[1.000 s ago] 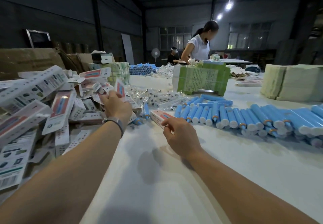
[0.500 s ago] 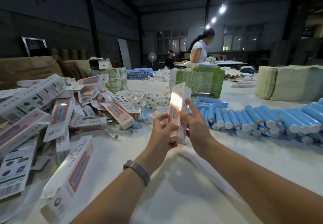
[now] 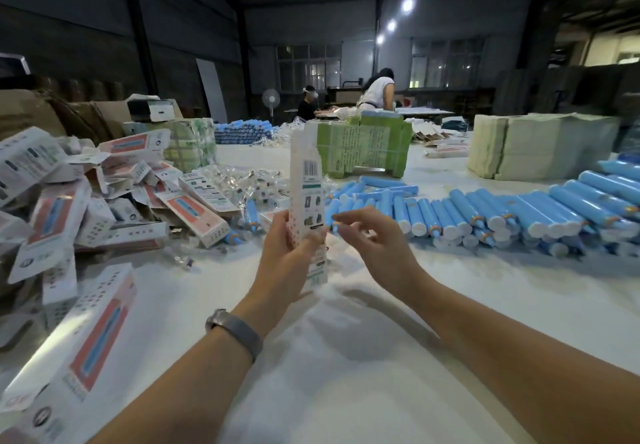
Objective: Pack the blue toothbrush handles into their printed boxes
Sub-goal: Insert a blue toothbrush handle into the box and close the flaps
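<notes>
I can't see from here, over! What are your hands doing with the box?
Left hand grips printed box upright. Right hand open, empty, beside it. Blue handles wait behind. Nothing in the way.

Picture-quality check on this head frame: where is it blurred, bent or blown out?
Head view: the right hand is motion-smeared, and the print on the box that the left hand grips is soft. Wide-angle bending bows the roof posts. The ceiling lamps flare white. Dark hall, and soft arm shadows fall on the table.
</notes>
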Demonstrator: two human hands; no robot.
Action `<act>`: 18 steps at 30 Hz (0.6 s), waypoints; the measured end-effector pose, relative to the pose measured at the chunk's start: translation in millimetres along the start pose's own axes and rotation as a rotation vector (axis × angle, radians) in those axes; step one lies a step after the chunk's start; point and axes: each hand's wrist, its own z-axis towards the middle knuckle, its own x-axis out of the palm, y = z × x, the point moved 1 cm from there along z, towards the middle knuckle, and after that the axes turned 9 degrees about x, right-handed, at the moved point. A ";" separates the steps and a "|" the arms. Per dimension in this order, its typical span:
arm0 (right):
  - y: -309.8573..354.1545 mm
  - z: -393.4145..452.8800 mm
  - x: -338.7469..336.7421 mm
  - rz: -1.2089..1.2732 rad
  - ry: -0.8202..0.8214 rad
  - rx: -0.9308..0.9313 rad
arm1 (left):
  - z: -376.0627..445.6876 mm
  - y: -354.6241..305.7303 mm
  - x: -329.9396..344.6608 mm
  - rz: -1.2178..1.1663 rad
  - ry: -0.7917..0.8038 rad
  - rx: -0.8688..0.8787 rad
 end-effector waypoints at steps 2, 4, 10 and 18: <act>-12.3 13.5 -18.0 -0.396 -0.218 -0.127 | 0.3 1.8 -2.4 0.048 -0.030 0.018; -30.3 25.0 -39.3 -0.923 -0.251 -0.111 | -2.1 3.0 -2.3 0.072 -0.020 0.022; -69.4 31.0 -73.5 -1.413 -0.113 0.261 | -5.3 1.3 3.4 0.199 0.044 0.112; -60.1 42.3 -61.9 -1.477 0.052 0.224 | -11.2 -8.4 9.1 0.145 0.056 0.111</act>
